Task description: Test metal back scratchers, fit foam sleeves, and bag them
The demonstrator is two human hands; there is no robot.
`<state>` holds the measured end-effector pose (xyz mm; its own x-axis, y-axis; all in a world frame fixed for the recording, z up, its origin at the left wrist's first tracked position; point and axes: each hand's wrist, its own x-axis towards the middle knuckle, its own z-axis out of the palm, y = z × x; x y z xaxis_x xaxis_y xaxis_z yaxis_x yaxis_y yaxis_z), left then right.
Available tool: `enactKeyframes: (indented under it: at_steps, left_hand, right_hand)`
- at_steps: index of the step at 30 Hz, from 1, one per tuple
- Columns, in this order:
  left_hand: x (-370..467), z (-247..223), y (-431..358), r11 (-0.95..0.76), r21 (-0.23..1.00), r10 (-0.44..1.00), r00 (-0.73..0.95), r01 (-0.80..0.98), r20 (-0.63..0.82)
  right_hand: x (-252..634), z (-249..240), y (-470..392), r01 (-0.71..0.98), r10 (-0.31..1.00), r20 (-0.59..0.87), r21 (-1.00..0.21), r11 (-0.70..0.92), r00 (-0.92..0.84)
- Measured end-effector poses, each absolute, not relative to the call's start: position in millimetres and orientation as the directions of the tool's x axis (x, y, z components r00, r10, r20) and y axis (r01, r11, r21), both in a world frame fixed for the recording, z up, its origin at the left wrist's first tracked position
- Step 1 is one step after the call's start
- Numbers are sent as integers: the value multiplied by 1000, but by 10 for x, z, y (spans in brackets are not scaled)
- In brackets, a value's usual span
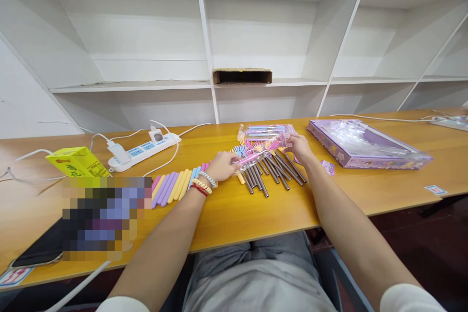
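Observation:
My left hand [221, 166], with bead bracelets on its wrist, grips the near end of a clear plastic packet [253, 158]. Inside lies a long pink stick with a pink fingered head, which looks like a back scratcher. The far end of the packet is in the closed fingers of my right hand [299, 147]. Beneath it, several metal rods [263, 184] with pink, yellow and blue heads fan out on the table. A row of purple, yellow, blue and pink handles [179, 186] lies to the left, partly hidden by my left hand.
More packets [265, 131] lie behind the rods. On the right sits a purple box [385, 160] with clear plastic inside. A power strip [144, 152], yellow-green carton [78, 161] and black phone-like device [40, 243] are on the left. Shelves [256, 34] rise behind the table [252, 226].

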<state>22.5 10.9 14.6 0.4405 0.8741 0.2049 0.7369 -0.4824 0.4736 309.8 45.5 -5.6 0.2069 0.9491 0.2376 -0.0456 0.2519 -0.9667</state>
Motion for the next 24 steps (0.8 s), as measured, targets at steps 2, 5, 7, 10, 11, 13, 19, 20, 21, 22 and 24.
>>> enactKeyframes:
  at_steps: [2,5,7,10,11,13,19,20,21,22,24]
  left_hand:
    - [215,150,116,-479,494,873,450,726,185]
    - [199,150,126,-467,510,877,452,722,164]
    - [192,146,132,-467,508,878,447,724,169]
    - [189,140,138,-471,507,876,451,722,173]
    - [189,138,140,-472,508,875,453,721,170]
    - [190,137,142,-470,511,875,455,720,163]
    - [191,145,140,-459,526,881,444,716,164]
    - [192,147,138,-457,527,882,444,717,161]
    - [192,148,135,-455,527,882,444,718,158]
    - [193,149,133,-454,526,882,444,719,155]
    - [194,148,130,-455,524,883,443,720,158]
  right_hand:
    - [3113,-61,455,-44,961,231,-970,240,155]
    - [3127,-61,438,-25,967,236,-971,239,93]
    - [3129,-56,422,-2,966,242,-970,244,93]
    - [3124,-48,405,33,965,246,-969,244,94]
    - [3121,-46,403,39,965,247,-969,245,84]
    - [3119,-45,407,27,965,252,-968,251,73]
    - [3155,-43,418,-59,967,238,-968,243,90]
    - [3166,-39,411,-41,972,231,-972,233,51]
    - [3176,-35,403,-23,974,225,-974,226,15]
    - [3186,-32,396,-9,975,222,-975,222,-11]
    - [3198,-30,388,5,975,222,-975,222,-29]
